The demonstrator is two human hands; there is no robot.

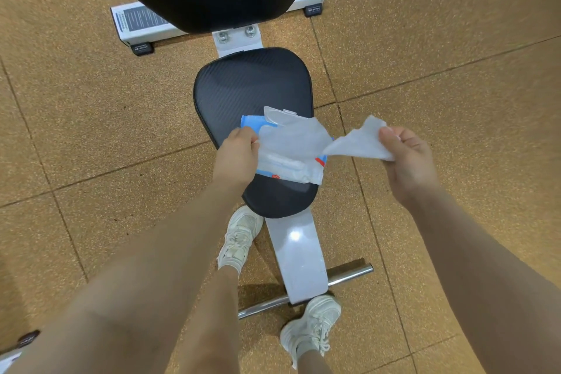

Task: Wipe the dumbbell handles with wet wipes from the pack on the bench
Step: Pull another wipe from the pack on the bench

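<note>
Head view: a white wet wipe (306,143) is stretched between both hands over the black bench seat (243,85). Its near edge is pinched by the curled fingers of the left hand (238,150); its far end is gripped between thumb and curled fingers of the right hand (405,158). The blue wipe pack (258,123) lies on the seat under the wipe, lid flipped open. White sneakers (239,237) are seen beside the white bench frame (299,255), on tan floor tiles (91,130). Dumbbells are out of view.
</note>
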